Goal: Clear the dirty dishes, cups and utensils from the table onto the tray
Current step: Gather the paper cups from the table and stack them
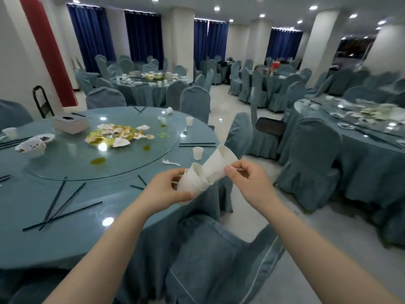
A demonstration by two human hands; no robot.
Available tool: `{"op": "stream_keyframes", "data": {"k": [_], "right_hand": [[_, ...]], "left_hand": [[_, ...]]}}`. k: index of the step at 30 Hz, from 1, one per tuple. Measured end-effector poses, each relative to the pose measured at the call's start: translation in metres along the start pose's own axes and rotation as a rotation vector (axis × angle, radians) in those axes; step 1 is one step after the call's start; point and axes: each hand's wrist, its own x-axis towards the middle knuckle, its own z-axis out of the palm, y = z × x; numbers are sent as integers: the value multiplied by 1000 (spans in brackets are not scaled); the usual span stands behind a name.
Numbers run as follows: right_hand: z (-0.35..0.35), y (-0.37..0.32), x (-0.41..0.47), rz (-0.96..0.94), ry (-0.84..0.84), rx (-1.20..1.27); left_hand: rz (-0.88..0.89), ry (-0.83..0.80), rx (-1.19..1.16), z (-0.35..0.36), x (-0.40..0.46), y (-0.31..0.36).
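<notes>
Two hands up in front of me, past the round table's (65, 244) near edge; my left hand (168, 189) grips a nested stack of white paper cups (194, 179), fingers curled round it, stack tilted; my right hand (245, 176) pinches a single paper cup (218, 161) by its lower part, mouth pointing up and away, its base touching the stack's open mouth; a thin white stick shows at my right fingertips, identity unclear. On the table: one upright cup (198, 152) near the edge, a white spoon (169, 162) just beside it, another cup (189, 121) further back, dark chopsticks (63, 202) scattered, bowls (32, 145) at left, a tissue box (70, 123), food scraps on the glass turntable (72, 159); a covered chair (217, 260) below my arms.
</notes>
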Motion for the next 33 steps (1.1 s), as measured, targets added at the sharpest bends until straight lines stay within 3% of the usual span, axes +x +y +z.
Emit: {"op": "stream_keyframes", "data": {"k": [12, 22, 33], "right_hand": [[-223, 115, -57, 217, -86, -138], [-349, 216, -100, 415, 223, 78], [-486, 327, -49, 601, 368, -55]], "left_hand": [[117, -234, -30, 245, 58, 127], [151, -428, -79, 397, 116, 184], [149, -374, -262, 541, 247, 231]]}}
